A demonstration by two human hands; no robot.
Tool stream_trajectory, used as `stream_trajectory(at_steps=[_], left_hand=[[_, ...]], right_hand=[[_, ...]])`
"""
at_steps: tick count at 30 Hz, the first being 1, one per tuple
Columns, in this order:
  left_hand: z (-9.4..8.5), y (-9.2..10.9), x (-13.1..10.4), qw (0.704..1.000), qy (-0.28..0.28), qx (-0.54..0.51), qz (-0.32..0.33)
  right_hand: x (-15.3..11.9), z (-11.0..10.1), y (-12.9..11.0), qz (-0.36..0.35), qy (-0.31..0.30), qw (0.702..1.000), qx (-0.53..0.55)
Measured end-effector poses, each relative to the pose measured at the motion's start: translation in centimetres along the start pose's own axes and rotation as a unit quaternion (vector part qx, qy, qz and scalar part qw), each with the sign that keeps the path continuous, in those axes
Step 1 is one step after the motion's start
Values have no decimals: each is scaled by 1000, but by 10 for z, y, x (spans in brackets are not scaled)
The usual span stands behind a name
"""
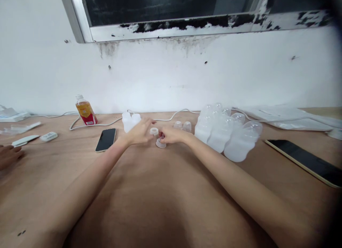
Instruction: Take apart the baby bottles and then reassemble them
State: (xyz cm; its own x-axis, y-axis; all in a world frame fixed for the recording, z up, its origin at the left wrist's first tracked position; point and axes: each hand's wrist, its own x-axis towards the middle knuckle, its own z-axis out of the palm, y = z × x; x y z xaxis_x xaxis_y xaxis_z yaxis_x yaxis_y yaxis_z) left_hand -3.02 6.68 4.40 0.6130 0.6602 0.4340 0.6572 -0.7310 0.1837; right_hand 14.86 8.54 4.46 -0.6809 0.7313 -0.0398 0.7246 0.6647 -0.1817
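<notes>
My right hand (173, 135) is closed, its fingertips pinching a clear ribbed plastic cap (161, 143) low over the table. Just behind it stands a small translucent ring (154, 131). My left hand (140, 131) is beside that ring, its fingers stretched out and apart, with nothing visible in them. Two white plastic bottles (128, 122) stand partly behind my left hand. Two clear domed covers (186, 126) sit behind my right wrist. To the right is a tight group of frosted white bottles (221, 134) with clear domed tops.
A phone (106, 140) lies left of my left forearm, and a larger phone (304, 161) at the right. A drink bottle (87, 111) stands near the wall. White cable (173, 116) runs along the back. Another person's hand (10, 156) rests at the left edge. Plastic bags (291, 118) lie back right.
</notes>
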Motion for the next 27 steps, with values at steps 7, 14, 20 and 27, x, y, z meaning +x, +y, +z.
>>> stream_trajectory(at_steps=[7,14,20,27], left_hand=[[31,20,2,984,-66,-102,-132],[7,25,0,962,-154,208,-85],[24,32,8,941,-151,252,-166],[35,27,16,934,-157,255,-192]], right_hand=[[-1,-3,4,22,-51,989,134],[-13,-34,16,129,80,987,-57],[-9,-13,6,189,85,970,-130],[-1,8,8,182,106,965,-159]])
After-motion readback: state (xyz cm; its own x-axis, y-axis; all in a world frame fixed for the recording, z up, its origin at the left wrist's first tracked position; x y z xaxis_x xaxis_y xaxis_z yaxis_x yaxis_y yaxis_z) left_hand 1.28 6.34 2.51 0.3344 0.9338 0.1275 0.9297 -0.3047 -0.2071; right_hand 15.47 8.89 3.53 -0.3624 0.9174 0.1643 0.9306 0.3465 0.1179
